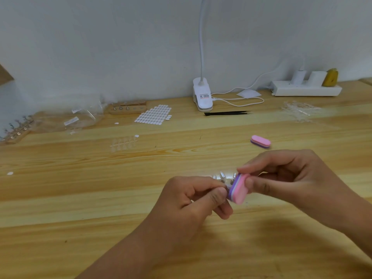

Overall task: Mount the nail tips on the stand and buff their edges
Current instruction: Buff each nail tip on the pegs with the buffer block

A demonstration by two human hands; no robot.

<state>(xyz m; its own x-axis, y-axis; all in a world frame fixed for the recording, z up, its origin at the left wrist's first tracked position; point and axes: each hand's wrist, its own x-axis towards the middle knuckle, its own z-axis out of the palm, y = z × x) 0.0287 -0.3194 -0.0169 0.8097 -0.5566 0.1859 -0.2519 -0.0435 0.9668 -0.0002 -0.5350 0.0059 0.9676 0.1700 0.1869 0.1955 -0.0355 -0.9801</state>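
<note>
Far left of the clip lamp (202, 95), at the frame edge, a wooden stand (17, 132) carries a row of small metal clips; its left end is cut off. Left of the lamp lie crumpled clear plastic bags (80, 117), then a rounded wooden block (127, 107) with shiny studs in its top, then a sheet of small white oval tabs (154, 115). Forward and left of the lamp, a strip of clear nail tips (123, 142) lies flat on the pine-grained table (70, 198) (nearly transparent, so the count cannot be read). The lamp is a white plastic clamp whose gooseneck leaves the top of the frame. Black tweezers (227, 113) lie just right of its base.

Well forward of the lamp, the left hand (193, 200) is raised above the table, fingers curled, thumb and forefinger pinching a small piece (226, 185) that is mostly hidden; what it is cannot be told. Behind the hands, toward the lamp, a row of small shiny uprights (222, 175) shows in the gap, the rest hidden. Set against the pinched piece is a buffer block (239, 189), an oblong of pink foam over white and purple layers, with rounded ends. A second buffer block (260, 141) lies flat nearer the lamp. The right hand (289, 178) pinches the first block between thumb and fingers; the two hands meet at it. Right of the lamp, clear plastic scraps (300, 111) and a white power strip (306, 88) sit near the wall.
</note>
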